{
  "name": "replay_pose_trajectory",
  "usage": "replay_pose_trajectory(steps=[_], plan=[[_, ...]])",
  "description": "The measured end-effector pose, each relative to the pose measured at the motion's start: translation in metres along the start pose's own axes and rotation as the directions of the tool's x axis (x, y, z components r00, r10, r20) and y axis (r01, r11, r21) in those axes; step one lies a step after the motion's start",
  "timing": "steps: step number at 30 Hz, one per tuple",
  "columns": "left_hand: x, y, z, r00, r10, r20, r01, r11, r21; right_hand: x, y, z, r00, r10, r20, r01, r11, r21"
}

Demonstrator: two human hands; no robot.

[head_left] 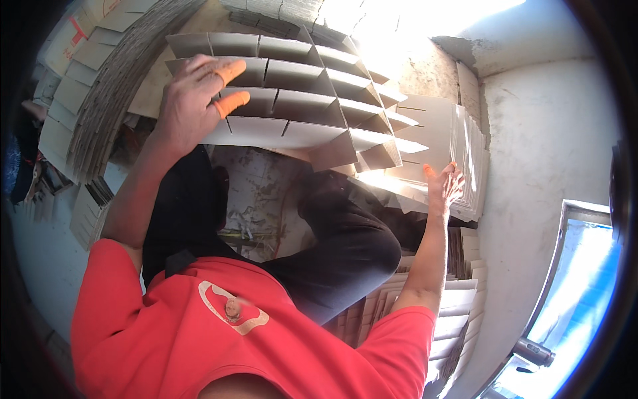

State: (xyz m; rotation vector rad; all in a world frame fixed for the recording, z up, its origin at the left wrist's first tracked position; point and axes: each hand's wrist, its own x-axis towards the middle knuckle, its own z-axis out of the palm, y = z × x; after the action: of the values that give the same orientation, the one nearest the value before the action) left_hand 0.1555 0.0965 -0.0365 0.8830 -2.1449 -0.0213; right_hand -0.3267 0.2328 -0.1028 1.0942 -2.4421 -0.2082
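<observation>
A cardboard divider grid [299,105] stands in front of me, with several long slotted strips running left to right. Two cross strips are slotted into its right part; the slots further left hold nothing. Over the grid's left end is my left hand [189,106], thumb and forefinger apart in orange finger covers. It overlaps the strips' edges; whether it touches them I cannot tell. My right hand [445,184] is stretched out at the near end of a stack of slotted cardboard strips [470,156], fingers spread, orange covers on its thumb and one finger.
Tall stacks of cardboard strips [106,86] curve along the left. More strips [452,319] lie by my right elbow, next to a pale wall [538,126]. A blue window [571,286] is at the lower right. Bright sunlight washes out part of the far side.
</observation>
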Motion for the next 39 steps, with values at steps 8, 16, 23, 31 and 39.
replay_pose_trajectory(steps=[8, 16, 23, 31, 39], plan=[[-0.017, 0.002, 0.006, 0.998, -0.036, 0.057, 0.038, 0.999, -0.033, 0.028, 0.027, 0.021, 0.975, 0.171, 0.139, -0.211, 0.903, 0.374], [-0.018, 0.010, 0.016, 0.995, -0.041, 0.096, 0.045, 0.998, -0.042, 0.029, 0.050, 0.024, 0.972, 0.229, 0.058, -0.219, 0.779, 0.588], [-0.031, 0.006, 0.019, 0.981, -0.061, 0.185, 0.064, 0.998, -0.013, 0.020, 0.009, -0.068, 0.902, 0.410, -0.132, -0.118, 0.530, 0.840], [-0.040, -0.004, 0.035, 0.979, -0.026, 0.200, 0.031, 0.999, -0.021, 0.031, 0.011, -0.094, 0.879, 0.431, -0.203, -0.153, 0.660, 0.736], [-0.040, -0.005, 0.038, 0.983, 0.027, 0.181, -0.018, 0.999, -0.047, 0.044, 0.026, -0.060, 0.867, 0.461, -0.187, -0.148, 0.599, 0.787]])
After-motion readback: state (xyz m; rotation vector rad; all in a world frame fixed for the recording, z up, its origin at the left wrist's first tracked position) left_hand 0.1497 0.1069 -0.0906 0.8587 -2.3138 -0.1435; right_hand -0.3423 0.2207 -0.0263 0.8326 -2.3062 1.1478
